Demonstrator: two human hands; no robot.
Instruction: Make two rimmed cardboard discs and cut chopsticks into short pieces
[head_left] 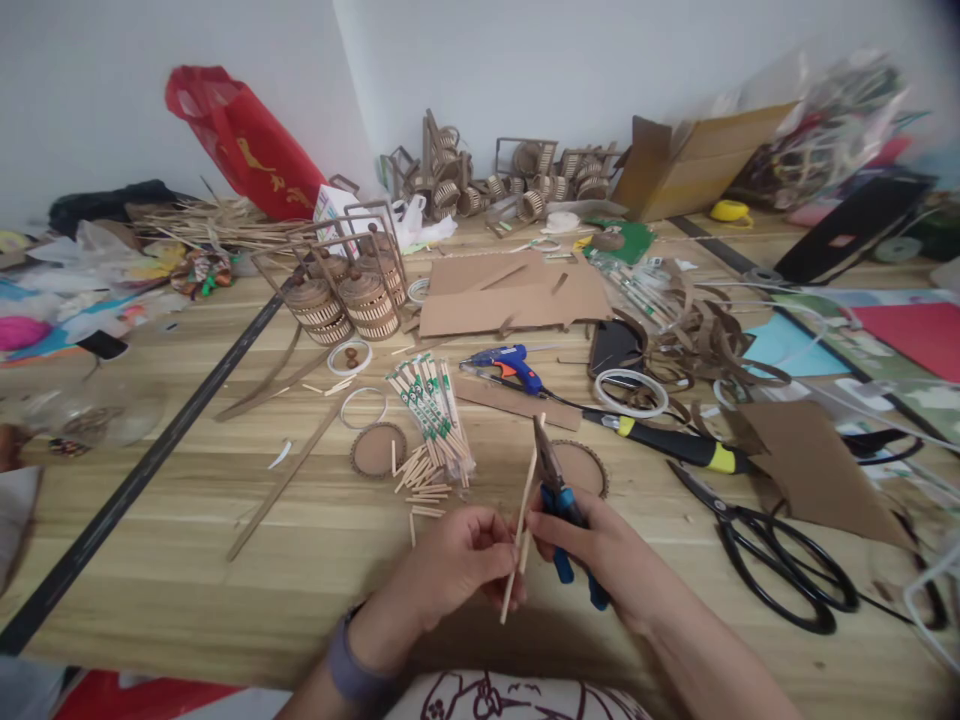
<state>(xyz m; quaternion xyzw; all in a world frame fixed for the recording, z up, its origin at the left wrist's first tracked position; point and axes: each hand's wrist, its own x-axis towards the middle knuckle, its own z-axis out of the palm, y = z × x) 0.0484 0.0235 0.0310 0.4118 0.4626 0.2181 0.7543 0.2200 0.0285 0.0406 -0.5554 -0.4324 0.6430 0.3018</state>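
Note:
Near the table's front edge, my left hand (472, 560) pinches a thin wooden stick (528, 490), which slants upward between both hands. A shorter piece appears to lie alongside it at the fingertips. My right hand (592, 545) is wrapped round blue-handled pliers (551, 465), jaws pointing away from me, its thumb and fingertip close to the stick. Beyond the pliers lies a round cardboard disc (581, 468) with a braided rim, partly hidden. Left of it are a similar disc (377, 450), cut stick pieces (424, 475) and a packet of wrapped chopsticks (431, 400).
Black scissors (772, 550) and a yellow-black cutter (667, 440) lie at the right. A blue glue gun (506, 365) is in the middle, before a cardboard sheet (487, 295). Small lidded buckets (367, 300) stand at the left back. Brown strips (697, 320) tangle at the right.

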